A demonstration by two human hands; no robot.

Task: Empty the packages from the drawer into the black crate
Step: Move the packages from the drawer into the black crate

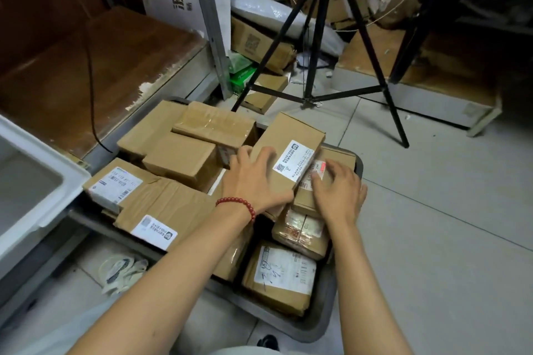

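The black crate (323, 323) sits on the tiled floor in front of me, filled with several brown cardboard packages. My left hand (253, 181), with a red bead bracelet at the wrist, lies flat on the near end of a long labelled box (291, 150) that rests tilted on top of the pile. My right hand (339, 196) presses down on a smaller package with a red-marked label (315, 171) just right of that box. A white drawer (37, 179) stands open at the left edge and shows no packages inside.
A black tripod (320, 66) stands on the floor behind the crate. More boxes and a green pack (240, 78) lie by a metal shelf post at the back. A brown wooden shelf (115, 66) runs along the left. Tiled floor extends to the right.
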